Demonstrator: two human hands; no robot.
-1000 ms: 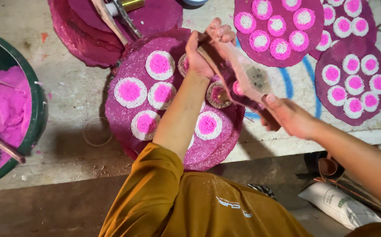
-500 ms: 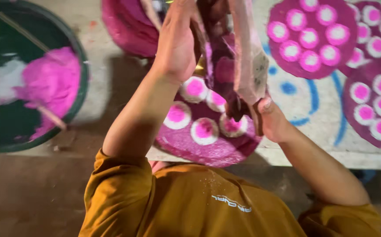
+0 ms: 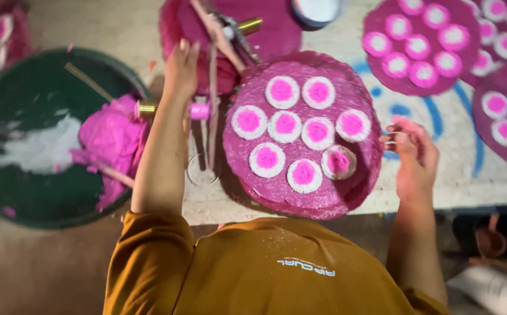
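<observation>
Pink-crusted, my right hand (image 3: 414, 157) hovered loosely open at three o'clock of the round magenta tray (image 3: 361, 192) of white-ringed discs (image 3: 285, 126); at nine o'clock my left hand (image 3: 180, 70) pinched a thin stick (image 3: 212, 116), beyond the green basin (image 3: 32, 204).

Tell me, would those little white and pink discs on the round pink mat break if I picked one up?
Probably. The white and pink discs look like pressed powder, so likely crumbly and light. Lying flat, they shouldn't roll. The round pink mat looks grainy, likely gripping them.
</observation>
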